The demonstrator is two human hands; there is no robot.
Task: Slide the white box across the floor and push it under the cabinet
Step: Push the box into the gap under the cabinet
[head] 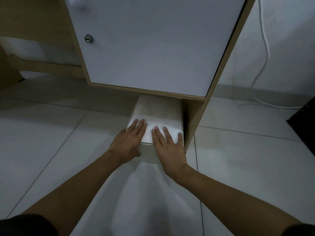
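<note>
The white box (158, 113) lies flat on the tiled floor, its far end under the bottom edge of the cabinet (153, 48) and its near end still sticking out. Its right side runs close along the cabinet's wooden side panel (192, 123). My left hand (129, 140) rests flat on the box's near left corner, fingers spread on the lid and thumb down the front face. My right hand (168, 145) lies flat on the near right part of the lid, fingers pointing toward the cabinet. The box's far end is hidden under the cabinet.
The cabinet has a white door with a round lock (88, 38) and a wooden frame. A white cable (262, 65) hangs down the wall on the right and runs along the floor. A dark object (305, 120) stands at the right edge. A brown cardboard piece (8, 70) sits far left.
</note>
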